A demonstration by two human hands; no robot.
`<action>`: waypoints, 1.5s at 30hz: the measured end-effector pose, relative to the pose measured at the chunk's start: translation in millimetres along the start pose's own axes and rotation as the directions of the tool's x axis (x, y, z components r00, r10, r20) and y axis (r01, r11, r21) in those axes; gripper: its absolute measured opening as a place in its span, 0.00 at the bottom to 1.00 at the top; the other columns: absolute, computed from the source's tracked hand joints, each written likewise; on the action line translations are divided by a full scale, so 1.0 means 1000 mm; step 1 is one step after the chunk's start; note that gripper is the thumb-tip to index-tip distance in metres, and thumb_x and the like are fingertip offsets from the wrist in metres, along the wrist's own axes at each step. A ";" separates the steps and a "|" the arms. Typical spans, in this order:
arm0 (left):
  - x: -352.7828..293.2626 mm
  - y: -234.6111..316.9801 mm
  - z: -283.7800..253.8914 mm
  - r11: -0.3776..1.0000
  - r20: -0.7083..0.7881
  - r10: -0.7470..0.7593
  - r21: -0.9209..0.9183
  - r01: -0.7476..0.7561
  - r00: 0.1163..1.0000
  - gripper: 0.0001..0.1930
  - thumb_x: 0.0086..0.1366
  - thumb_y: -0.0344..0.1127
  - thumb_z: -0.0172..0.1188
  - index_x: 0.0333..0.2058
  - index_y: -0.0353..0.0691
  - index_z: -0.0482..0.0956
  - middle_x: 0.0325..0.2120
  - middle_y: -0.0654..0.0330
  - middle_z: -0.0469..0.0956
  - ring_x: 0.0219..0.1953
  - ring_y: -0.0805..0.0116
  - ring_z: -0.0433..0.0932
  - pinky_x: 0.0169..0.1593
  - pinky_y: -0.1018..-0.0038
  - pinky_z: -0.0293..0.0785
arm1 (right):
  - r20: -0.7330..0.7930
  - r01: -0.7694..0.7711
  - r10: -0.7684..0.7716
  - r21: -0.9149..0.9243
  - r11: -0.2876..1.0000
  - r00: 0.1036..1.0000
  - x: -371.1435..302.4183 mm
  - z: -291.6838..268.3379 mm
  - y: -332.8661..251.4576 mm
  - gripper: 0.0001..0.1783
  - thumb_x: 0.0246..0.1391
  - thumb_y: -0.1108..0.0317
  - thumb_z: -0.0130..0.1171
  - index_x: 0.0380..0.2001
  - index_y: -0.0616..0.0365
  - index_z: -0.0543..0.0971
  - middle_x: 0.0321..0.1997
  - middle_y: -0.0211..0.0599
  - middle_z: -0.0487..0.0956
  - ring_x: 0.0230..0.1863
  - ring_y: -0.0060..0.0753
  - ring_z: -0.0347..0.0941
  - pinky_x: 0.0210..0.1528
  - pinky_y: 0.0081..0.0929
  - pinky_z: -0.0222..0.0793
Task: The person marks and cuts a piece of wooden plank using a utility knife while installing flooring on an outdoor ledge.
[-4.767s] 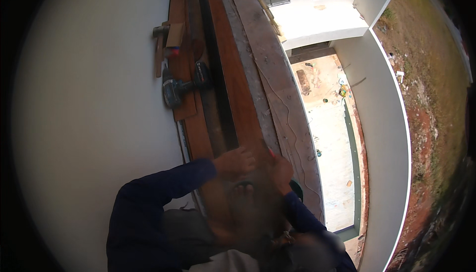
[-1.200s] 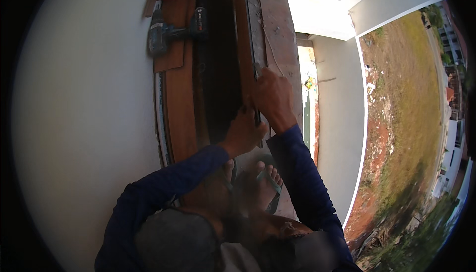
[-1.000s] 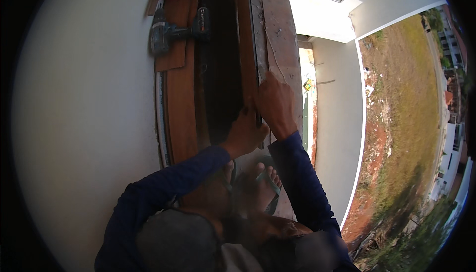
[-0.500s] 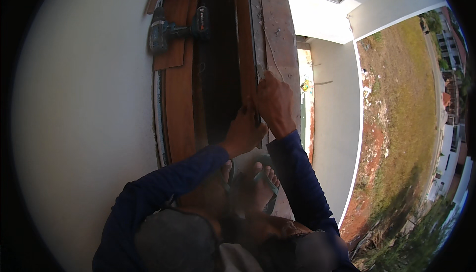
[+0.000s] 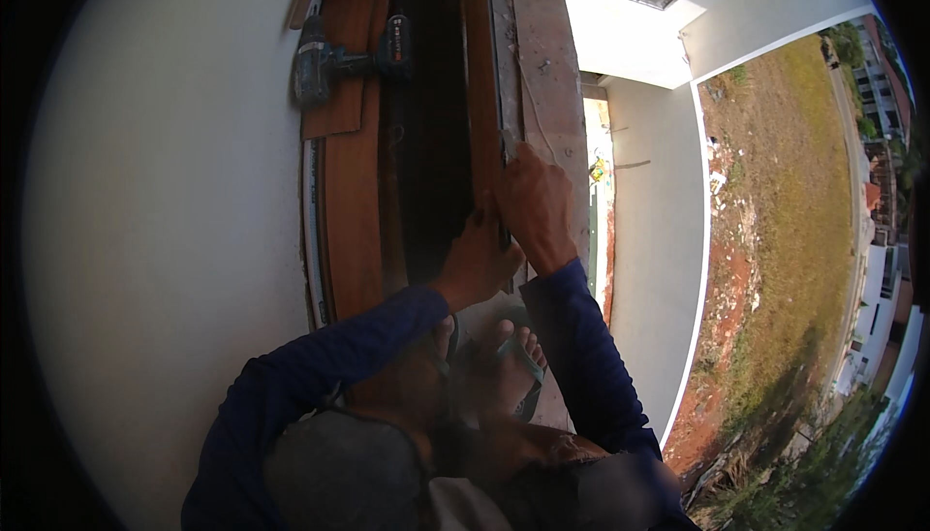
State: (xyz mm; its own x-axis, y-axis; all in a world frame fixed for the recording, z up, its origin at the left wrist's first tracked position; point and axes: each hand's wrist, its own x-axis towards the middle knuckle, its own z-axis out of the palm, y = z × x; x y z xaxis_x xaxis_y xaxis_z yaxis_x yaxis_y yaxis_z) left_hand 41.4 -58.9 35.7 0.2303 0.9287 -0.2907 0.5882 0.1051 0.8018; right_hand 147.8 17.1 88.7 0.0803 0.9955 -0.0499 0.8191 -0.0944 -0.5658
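Note:
A long reddish-brown wooden strip (image 5: 481, 66) runs away from me, with a thin dark strip along its right edge. My left hand (image 5: 480, 262) is closed at the strip's near end, fingers bent over its edge. My right hand (image 5: 538, 203) is closed in a pinch on the strip's right edge, just beyond my left hand and touching the dark line there. A small pale grey piece (image 5: 511, 141) sticks out past its fingertips. What exactly the right fingers hold is hidden.
A dark-blue cordless drill (image 5: 344, 58) lies on brown boards (image 5: 349, 211) at the left, next to a pale wall (image 5: 174, 192). A dusty ledge (image 5: 552, 56) borders the strip on the right. My sandalled feet (image 5: 509, 361) are close below my hands. Outside lies a grassy lot (image 5: 785, 202).
My right hand has shifted very slightly toward me along the strip's edge. The left hand stays in place, and the whole view has moved a touch.

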 end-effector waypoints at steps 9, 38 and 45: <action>-0.001 0.001 0.000 1.000 0.020 -0.027 -0.010 0.027 0.999 0.37 0.63 0.47 0.63 0.63 0.35 0.59 0.54 0.33 0.69 0.54 0.32 0.71 0.56 0.50 0.71 | 0.011 -0.022 0.022 0.016 1.000 1.000 0.002 0.002 0.000 0.10 0.55 0.65 0.54 0.30 0.60 0.79 0.27 0.63 0.79 0.33 0.68 0.77 0.35 0.56 0.72; -0.040 -0.015 0.035 0.996 -0.002 0.059 -0.060 -0.059 0.998 0.54 0.52 0.31 0.60 0.70 0.24 0.33 0.66 0.20 0.44 0.51 0.25 0.74 0.56 0.52 0.75 | 0.099 0.049 -0.032 -0.170 0.984 0.995 -0.007 -0.012 -0.011 0.09 0.57 0.71 0.53 0.34 0.65 0.80 0.30 0.62 0.81 0.35 0.64 0.81 0.38 0.52 0.76; -0.040 -0.015 0.034 0.995 -0.057 0.092 -0.041 -0.094 0.994 0.53 0.57 0.37 0.62 0.70 0.27 0.35 0.64 0.19 0.50 0.46 0.25 0.76 0.53 0.49 0.77 | 0.099 0.106 -0.096 -0.105 0.989 0.990 -0.009 -0.015 -0.002 0.09 0.55 0.71 0.52 0.29 0.64 0.79 0.29 0.60 0.80 0.34 0.64 0.78 0.39 0.53 0.73</action>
State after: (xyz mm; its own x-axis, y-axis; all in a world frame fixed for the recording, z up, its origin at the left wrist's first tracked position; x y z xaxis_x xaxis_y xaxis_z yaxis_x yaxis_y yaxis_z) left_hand 49.7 -109.3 17.2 0.2387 0.9533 -0.1853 0.5319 0.0314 0.8462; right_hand 153.3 8.0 102.6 -0.0550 0.9956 -0.0763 0.8781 0.0119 -0.4783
